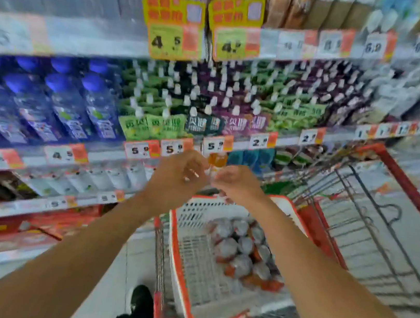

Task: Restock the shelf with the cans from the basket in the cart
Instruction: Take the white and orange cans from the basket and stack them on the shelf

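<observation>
The cans (243,248) lie packed together in the far right part of the white basket (189,251), their silvery tops up and orange-red sides showing between them. The basket, rimmed in orange, sits in the near end of the red wire cart (391,213), which stands just beside the shelf (73,154).

Both hands are raised above the far end of the basket, well clear of the cans and close to the shelf edge. The left hand (178,178) and the right hand (235,181) meet almost knuckle to knuckle, fingers curled inward toward each other. Between and just behind them shows something small and orange (217,160); motion blur hides whether either hand pinches it or whether it stands on the shelf behind, so the grip of each hand cannot be told. Neither hand touches a can in the basket.

Outward from there, the shelf rail carries white and orange price tags (169,148). The tier above the hands holds rows of green, dark and purple spouted pouches (211,104), with blue-capped clear bottles (57,98) to their left. Two yellow promotion signs (174,28) hang from the next rail up. Below, at the left, red cartons (1,234) fill the bottom tier. A dark shoe (141,301) shows on the pale floor beside the cart.
</observation>
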